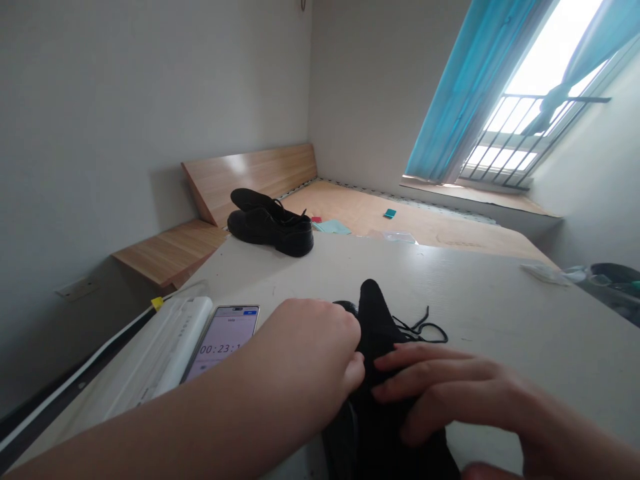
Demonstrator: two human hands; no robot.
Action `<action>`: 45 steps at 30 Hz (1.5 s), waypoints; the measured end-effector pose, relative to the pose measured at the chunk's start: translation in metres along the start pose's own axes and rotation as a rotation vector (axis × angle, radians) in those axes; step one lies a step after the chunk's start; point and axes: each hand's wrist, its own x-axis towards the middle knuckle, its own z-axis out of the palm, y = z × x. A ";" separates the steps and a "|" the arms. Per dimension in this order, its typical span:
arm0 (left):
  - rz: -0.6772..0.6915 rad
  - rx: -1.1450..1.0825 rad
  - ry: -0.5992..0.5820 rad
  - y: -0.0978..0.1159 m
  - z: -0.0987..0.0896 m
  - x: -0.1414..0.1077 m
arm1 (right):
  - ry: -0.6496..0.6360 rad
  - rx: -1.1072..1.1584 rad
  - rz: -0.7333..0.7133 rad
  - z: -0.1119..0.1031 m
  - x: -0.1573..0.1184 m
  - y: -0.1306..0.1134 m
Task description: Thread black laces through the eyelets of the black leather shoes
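Observation:
A black lace-up shoe (380, 353) stands on the pale table (475, 300) in front of me, its upper pointing away, with a loose black lace (420, 328) trailing to the right. My left hand (310, 340) comes in from the left, fingers curled against the shoe's left side. My right hand (450, 393) lies across its right side with the fingers spread. The hands nearly meet, and the shoe's lower part is dark and hard to make out. A phone (223, 343) showing a timer lies just beyond my left forearm, partly hidden by it.
A pair of black shoes (270, 223) sits at the table's far edge. Beyond it lies a wooden bed base (400, 220) with small teal and red items. A white box-like device (165, 353) and its cable run along the left edge. A dark bin (613, 280) stands at right.

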 end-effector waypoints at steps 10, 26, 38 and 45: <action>-0.019 0.039 0.041 -0.001 0.002 -0.005 | 0.059 -0.313 -0.048 0.015 0.016 -0.012; 0.327 -0.033 -0.278 0.008 -0.006 -0.018 | 0.171 0.064 0.100 0.014 0.007 0.000; 0.325 -0.020 -0.232 0.010 -0.005 -0.017 | -0.280 -0.249 0.832 0.019 -0.027 0.083; 0.355 -0.010 -0.173 0.010 0.000 -0.020 | -0.281 -0.303 0.760 0.023 -0.011 0.078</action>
